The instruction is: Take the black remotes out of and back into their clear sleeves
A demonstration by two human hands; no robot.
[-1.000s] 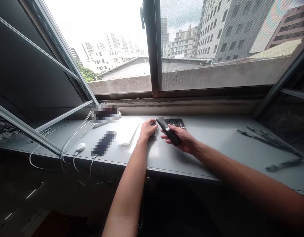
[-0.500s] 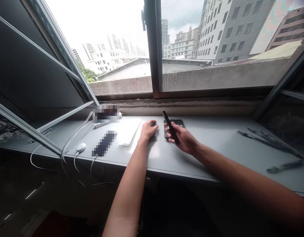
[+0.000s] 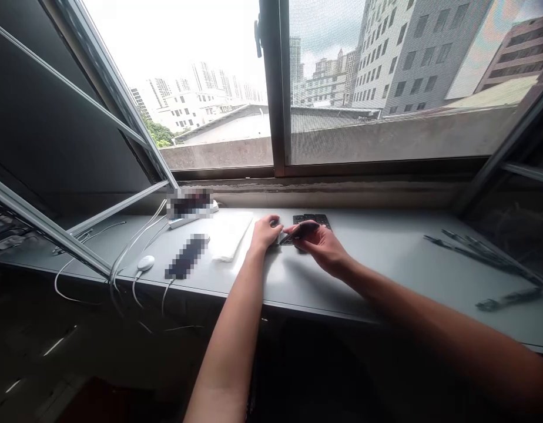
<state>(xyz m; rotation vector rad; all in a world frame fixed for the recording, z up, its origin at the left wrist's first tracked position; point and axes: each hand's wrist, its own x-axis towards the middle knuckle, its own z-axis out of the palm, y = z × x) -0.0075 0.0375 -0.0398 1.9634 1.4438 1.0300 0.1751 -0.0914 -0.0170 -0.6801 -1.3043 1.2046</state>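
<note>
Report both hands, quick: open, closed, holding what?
Left hand: curled over a dark item on the desk; grip can't be told.
Right hand: closed, holding a slim black object.

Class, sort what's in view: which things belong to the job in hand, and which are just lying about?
Probably in the job:
dark, slim, elongated object, in the right hand;
dark object, mostly hidden, at the left hand;
flat black button panel, beside the right hand.

Apparently lying about:
flat white sheet-like item;
white oval plastic piece with cable.
</note>
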